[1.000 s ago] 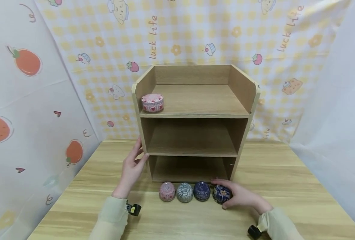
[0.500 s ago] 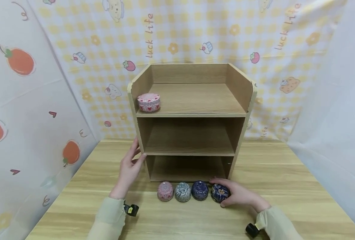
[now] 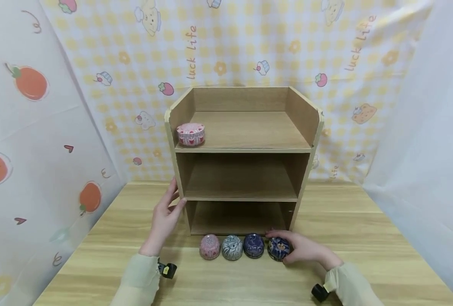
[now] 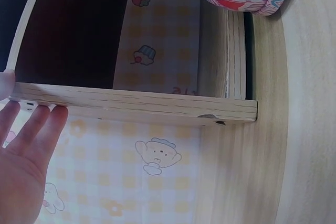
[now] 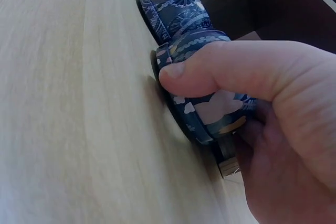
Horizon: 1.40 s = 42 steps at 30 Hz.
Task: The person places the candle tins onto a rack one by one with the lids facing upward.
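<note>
A small wooden shelf unit (image 3: pixel 245 198) stands on the table. My left hand (image 3: pixel 167 219) holds the front edge of its left side panel, thumb in front and fingers (image 4: pixel 44 124) against the outer side. In a row before the bottom shelf sit several small round tins: a pink tin (image 3: pixel 210 247), a grey-white leaf-patterned tin (image 3: pixel 232 247), a purple-blue tin (image 3: pixel 253 245) and a dark blue floral tin (image 3: pixel 278 248). My right hand (image 3: pixel 307 250) grips the floral tin at the right end, its thumb (image 5: pixel 191 77) on the near side; the far fingers are partly hidden.
A pink oval tin (image 3: pixel 191 134) with red hearts sits at the left of the top shelf. Behind the unit hangs a yellow checked cloth (image 3: pixel 226 55), with a white fruit-printed cloth (image 3: pixel 50 127) on the left. Wood-grain table (image 3: pixel 226 284) spreads in front.
The head view has shifted slightly. Both hands keep their places on the shelf unit and the floral tin, and the tins stay in their row.
</note>
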Each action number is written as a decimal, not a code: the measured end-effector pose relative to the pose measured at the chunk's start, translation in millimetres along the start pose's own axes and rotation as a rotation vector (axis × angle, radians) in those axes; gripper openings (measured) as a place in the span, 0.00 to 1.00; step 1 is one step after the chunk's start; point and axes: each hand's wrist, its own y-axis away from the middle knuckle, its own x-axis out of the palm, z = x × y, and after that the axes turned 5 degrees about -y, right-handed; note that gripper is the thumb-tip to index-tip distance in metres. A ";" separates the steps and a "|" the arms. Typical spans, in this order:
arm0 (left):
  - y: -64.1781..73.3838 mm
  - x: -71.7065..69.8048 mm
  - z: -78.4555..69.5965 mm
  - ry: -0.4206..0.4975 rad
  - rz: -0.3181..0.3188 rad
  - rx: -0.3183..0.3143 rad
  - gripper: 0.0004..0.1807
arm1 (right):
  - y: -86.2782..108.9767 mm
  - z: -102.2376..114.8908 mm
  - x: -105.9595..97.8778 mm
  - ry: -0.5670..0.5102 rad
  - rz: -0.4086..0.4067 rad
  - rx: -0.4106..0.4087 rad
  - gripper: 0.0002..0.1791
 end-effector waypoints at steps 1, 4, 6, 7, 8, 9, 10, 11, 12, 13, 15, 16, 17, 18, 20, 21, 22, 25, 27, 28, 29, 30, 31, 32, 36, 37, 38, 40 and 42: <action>-0.7 1.0 0.1 0.002 0.002 -0.002 0.36 | 0.6 -0.5 0.0 0.000 -0.008 0.006 0.43; -3.2 3.6 -0.3 0.004 0.007 -0.003 0.36 | 1.6 -0.8 -1.3 0.011 -0.036 0.018 0.42; -4.1 4.2 -0.5 0.012 0.007 -0.005 0.36 | 1.8 -0.3 -1.6 0.026 -0.044 0.025 0.43; -4.2 4.2 -0.4 0.014 0.007 -0.006 0.36 | 1.8 0.1 -1.4 0.031 -0.046 0.030 0.43; -4.1 4.1 -0.1 0.016 0.007 -0.006 0.36 | 1.6 0.4 -1.0 0.029 -0.048 0.033 0.43; -3.6 3.8 0.2 0.020 0.006 -0.009 0.36 | 1.4 0.5 -0.1 0.026 -0.051 0.036 0.43; -2.9 3.3 0.7 0.022 0.005 -0.014 0.36 | 1.3 0.5 1.0 0.030 -0.054 0.039 0.43; -2.1 3.1 1.2 0.022 0.003 -0.017 0.36 | 1.2 0.5 2.3 0.031 -0.058 0.047 0.43; -1.1 2.9 1.8 0.020 0.003 -0.019 0.36 | 1.3 0.3 3.8 0.030 -0.061 0.055 0.43; -0.3 2.2 2.1 0.016 0.000 -0.018 0.36 | 1.1 0.4 4.6 0.029 -0.063 0.060 0.42; 1.0 1.4 2.6 0.011 0.000 -0.018 0.36 | 1.0 0.2 6.1 0.027 -0.068 0.070 0.42; 1.3 1.3 2.8 0.008 0.001 -0.017 0.36 | 1.2 0.0 6.6 0.029 -0.071 0.074 0.42; 1.3 1.4 3.1 0.005 0.002 -0.014 0.36 | 1.5 -0.4 6.9 0.020 -0.076 0.076 0.41; 1.0 1.6 3.3 0.001 0.004 -0.012 0.36 | 1.8 -0.9 7.1 0.011 -0.081 0.079 0.41; 0.1 2.1 3.4 0.002 0.008 -0.011 0.36 | 2.3 -1.5 6.8 0.003 -0.095 0.080 0.41; -0.3 2.3 3.3 0.003 0.010 -0.010 0.36 | 2.5 -1.6 6.5 -0.004 -0.100 0.083 0.41; -0.7 2.4 3.4 0.006 0.011 -0.010 0.36 | 2.6 -1.7 6.1 -0.008 -0.106 0.084 0.41; -1.0 2.1 3.3 0.012 0.014 -0.007 0.36 | 2.5 -1.2 4.0 -0.028 -0.117 0.093 0.41; -0.6 1.5 3.0 0.015 0.014 -0.005 0.36 | 1.8 -0.2 2.4 -0.048 -0.121 0.101 0.41; -0.1 1.5 3.4 0.016 0.013 -0.006 0.36 | 1.5 0.8 1.5 -0.057 -0.121 0.104 0.41; 0.1 1.5 3.4 0.019 0.012 -0.008 0.36 | 1.1 1.9 0.7 -0.064 -0.121 0.107 0.41; 0.2 1.5 3.6 0.019 0.009 -0.010 0.36 | 0.5 3.1 -0.1 -0.068 -0.123 0.110 0.41; 0.2 1.5 3.8 0.020 0.007 -0.011 0.37 | 0.0 4.2 -0.9 -0.071 -0.124 0.115 0.41; 0.0 1.6 4.1 0.021 0.005 -0.012 0.37 | -0.4 5.4 -1.6 -0.074 -0.126 0.118 0.41; -1.1 2.0 4.8 0.017 0.000 -0.011 0.36 | -1.6 7.6 -3.2 -0.046 -0.137 0.119 0.41; -1.2 2.0 4.7 0.019 0.000 -0.012 0.36 | -1.9 8.0 -3.2 -0.039 -0.141 0.115 0.41; -1.2 2.1 4.6 0.019 0.001 -0.012 0.36 | -2.1 8.6 -3.1 -0.032 -0.145 0.109 0.40; -1.1 2.1 4.1 0.013 0.001 -0.010 0.36 | -2.8 9.8 -3.1 -0.016 -0.155 0.096 0.40; -1.0 2.4 3.8 0.009 0.003 -0.009 0.36 | -3.7 11.8 -3.3 -0.012 -0.167 0.091 0.40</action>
